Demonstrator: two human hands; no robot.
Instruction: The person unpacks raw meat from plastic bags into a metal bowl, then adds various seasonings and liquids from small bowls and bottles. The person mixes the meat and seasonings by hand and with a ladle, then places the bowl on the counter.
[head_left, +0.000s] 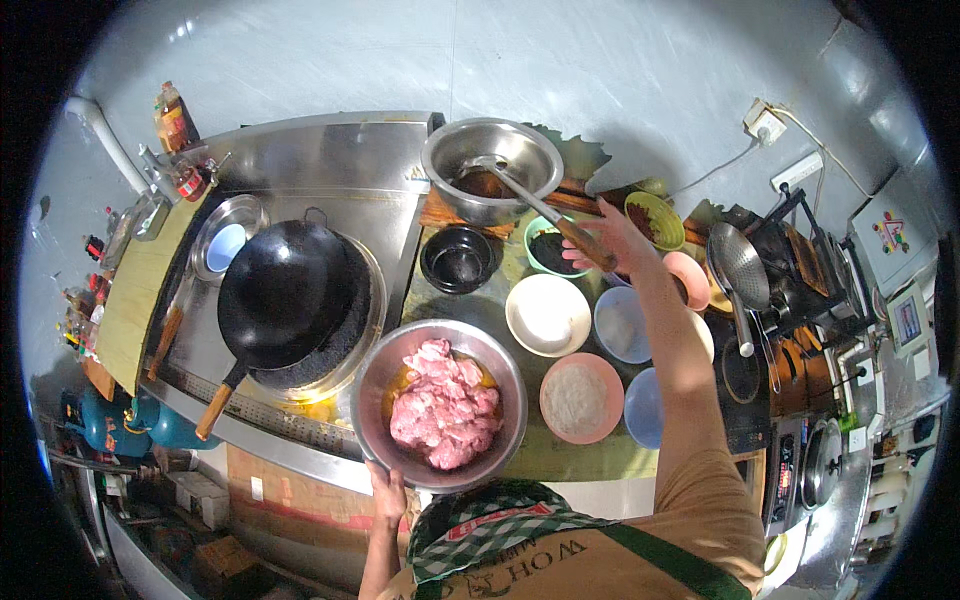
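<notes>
My left hand (386, 491) grips the near-left rim of a stainless steel basin (513, 405) holding a heap of raw pink meat (446, 409) in yellowish liquid. My right hand (619, 236) is spread at the wooden handle (589, 244) of a ladle, with the fingers behind the handle and not closed around it. The ladle's metal shaft (519, 186) rests on the rim of a deep steel bowl (436, 154), its head down by dark liquid (484, 182). Next to my fingers sits a light green bowl (534, 255) with dark contents.
A black wok (289, 289) rests on the stove at left, its wooden handle (215, 411) pointing toward me. A black bowl (457, 259), white bowl (547, 315), pink bowl of white powder (577, 397) and blue bowls (624, 322) crowd the counter. At right hangs a perforated skimmer (739, 262).
</notes>
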